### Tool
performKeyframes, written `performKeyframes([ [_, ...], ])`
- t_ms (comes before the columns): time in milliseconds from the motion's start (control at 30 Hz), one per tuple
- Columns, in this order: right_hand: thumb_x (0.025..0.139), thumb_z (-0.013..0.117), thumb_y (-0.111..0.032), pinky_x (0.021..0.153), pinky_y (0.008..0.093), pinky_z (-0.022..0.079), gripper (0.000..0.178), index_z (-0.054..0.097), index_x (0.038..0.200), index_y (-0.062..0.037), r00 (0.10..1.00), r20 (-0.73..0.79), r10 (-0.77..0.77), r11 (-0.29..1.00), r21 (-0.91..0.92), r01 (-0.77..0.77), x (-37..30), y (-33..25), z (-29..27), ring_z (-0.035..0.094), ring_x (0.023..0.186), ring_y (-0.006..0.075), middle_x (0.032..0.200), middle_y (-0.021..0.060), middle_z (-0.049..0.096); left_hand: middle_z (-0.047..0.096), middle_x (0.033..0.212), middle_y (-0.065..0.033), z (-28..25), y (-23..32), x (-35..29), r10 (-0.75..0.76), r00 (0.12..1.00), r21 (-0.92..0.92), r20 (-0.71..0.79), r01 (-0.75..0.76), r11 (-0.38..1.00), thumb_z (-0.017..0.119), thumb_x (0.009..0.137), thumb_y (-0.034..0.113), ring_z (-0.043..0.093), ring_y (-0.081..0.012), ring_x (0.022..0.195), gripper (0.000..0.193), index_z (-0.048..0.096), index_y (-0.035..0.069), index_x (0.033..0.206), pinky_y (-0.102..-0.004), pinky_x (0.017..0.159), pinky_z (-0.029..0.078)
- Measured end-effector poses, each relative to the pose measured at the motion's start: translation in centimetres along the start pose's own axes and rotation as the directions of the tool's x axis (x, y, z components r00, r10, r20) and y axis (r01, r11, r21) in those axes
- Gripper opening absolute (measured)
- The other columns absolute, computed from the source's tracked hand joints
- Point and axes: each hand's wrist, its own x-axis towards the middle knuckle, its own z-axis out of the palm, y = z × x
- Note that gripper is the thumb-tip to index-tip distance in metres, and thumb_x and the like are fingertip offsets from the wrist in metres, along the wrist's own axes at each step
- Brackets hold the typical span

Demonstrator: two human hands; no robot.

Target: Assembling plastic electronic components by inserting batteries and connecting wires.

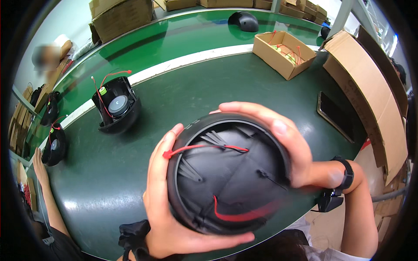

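Between both my hands is a round black plastic shell [244, 187], its hollow inside facing up. Thin ribs and small posts show in it. A red wire with a red plug [187, 150] crosses the rim near the left fingers, and a second red wire lower down is smeared by motion. My left hand [163, 204] wraps the shell's left side, thumb stretched along the near edge. My right hand [289, 143] grips the far right side. Beyond, to the left, a similar black shell [126, 119] stands on the table with a grey disc-shaped part and red wires in it.
A cardboard tray [265, 50] of red-wired parts stands at the back right. Near it are a phone [335, 115] and large cardboard flaps [357, 78]. A green conveyor belt [183, 35] carries a black shell [244, 21]. At left, a co-worker's arm [50, 191] reaches toward another shell [54, 145].
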Motion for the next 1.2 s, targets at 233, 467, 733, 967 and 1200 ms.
performKeyframes([
  [233, 0.099, 0.034, -0.035, 0.103, 0.0323, 0.039, 0.055, 0.045, 0.133, 0.0078, 0.998, -0.001, 0.058, 0.990, -0.133, -0.057, 0.8, 1.1, -1.4, 0.054, 0.117, 0.0222, 0.126, 0.0189, 0.057, 0.031, 0.143, -0.0216, 0.6, -1.8, 0.1, -0.062, 0.998, -0.078, 0.027, 0.064, 0.995, 0.099, 0.039, 0.032, 0.041, -0.0300, 0.130, 0.144, 0.010, -0.008, 0.145, -0.0405, 0.109, 0.034],
  [467, 0.100, 0.033, -0.033, 0.104, 0.0325, 0.037, 0.054, 0.043, 0.133, 0.0088, 0.997, -0.077, 0.026, 0.993, -0.116, -0.035, 0.5, 1.4, -0.5, 0.053, 0.117, 0.0228, 0.126, 0.0196, 0.055, 0.030, 0.145, -0.0260, 1.2, -1.7, -0.1, -0.057, 0.944, -0.370, -0.324, -0.071, 0.926, 0.053, 0.074, 0.078, 0.040, -0.0312, 0.131, 0.117, 0.024, -0.013, 0.142, -0.0406, 0.109, 0.031],
  [733, 0.098, 0.024, -0.042, 0.107, 0.0352, 0.034, 0.066, 0.033, 0.139, 0.0097, 0.948, -0.285, -0.139, 0.944, -0.328, 0.039, -1.0, 3.6, 4.5, 0.048, 0.124, 0.0257, 0.133, 0.0212, 0.049, 0.057, 0.122, -0.0256, 0.5, -1.7, 0.1, -0.129, 0.881, -0.256, -0.455, 0.010, 0.967, 0.026, 0.091, 0.070, 0.057, -0.0308, 0.114, 0.096, 0.043, -0.017, 0.129, -0.0370, 0.100, 0.042],
  [967, 0.095, 0.046, -0.043, 0.113, 0.0415, 0.022, 0.075, 0.021, 0.140, 0.0112, 0.908, -0.035, -0.418, 0.889, -0.223, 0.400, -0.5, 4.6, 2.1, 0.031, 0.136, 0.0329, 0.146, 0.0266, 0.027, 0.048, 0.134, -0.0259, -2.2, -0.5, -0.2, -0.117, 0.954, -0.120, -0.276, 0.086, 0.989, 0.028, 0.089, 0.072, 0.052, -0.0285, 0.121, 0.097, 0.039, -0.014, 0.133, -0.0375, 0.104, 0.040],
  [1200, 0.052, 0.092, -0.048, 0.113, 0.0467, 0.025, 0.138, 0.008, 0.146, 0.0065, 0.860, 0.471, -0.197, 0.746, -0.497, 0.443, 1.0, 1.0, 0.1, 0.025, 0.141, 0.0383, 0.151, 0.0319, 0.016, 0.058, 0.121, -0.0297, -2.0, -1.0, 0.1, -0.008, 0.929, -0.074, -0.370, -0.021, 0.997, 0.028, 0.093, 0.065, 0.058, -0.0356, 0.113, 0.088, 0.055, -0.015, 0.119, -0.0396, 0.100, 0.042],
])
